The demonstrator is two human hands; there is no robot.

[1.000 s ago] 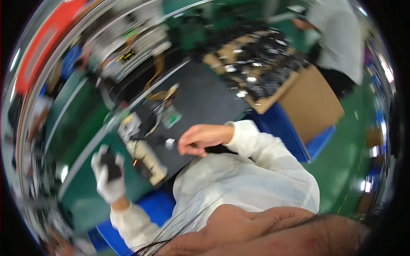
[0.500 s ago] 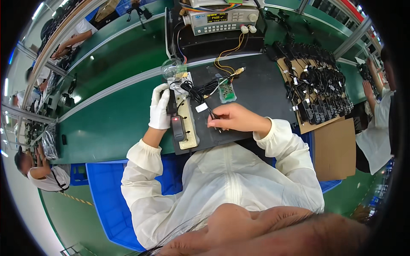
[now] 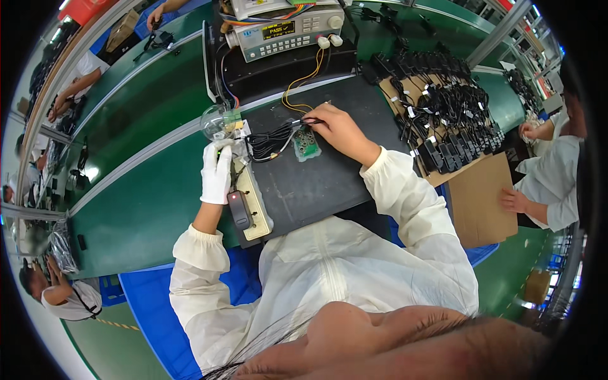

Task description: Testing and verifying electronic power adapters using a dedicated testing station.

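Note:
My left hand [image 3: 216, 174], in a white glove, is closed around a black power adapter at the far end of the cream power strip [image 3: 255, 206]; a small green light shows between its fingers, and most of that adapter is hidden. Another black adapter [image 3: 239, 210] with a red light sits in the strip's near end. A coiled black cable [image 3: 271, 144] lies to the right of the glove. My bare right hand [image 3: 342, 133] pinches the cable's plug end beside the yellow test wires [image 3: 292, 85], just above a small green circuit board [image 3: 308, 147].
A bench instrument [image 3: 288, 35] with a lit screen stands behind the black mat [image 3: 304, 196]. A clear glass bulb [image 3: 217, 121] is beyond my glove. Many cabled adapters [image 3: 443, 120] cover cardboard at right. Co-workers sit on both sides; one hand [image 3: 514, 201] touches a cardboard box [image 3: 481, 206].
My right hand has moved away from me, bringing the cable end up to the yellow wires. The gloved left hand has shifted farther along the strip, and a green light now shows there.

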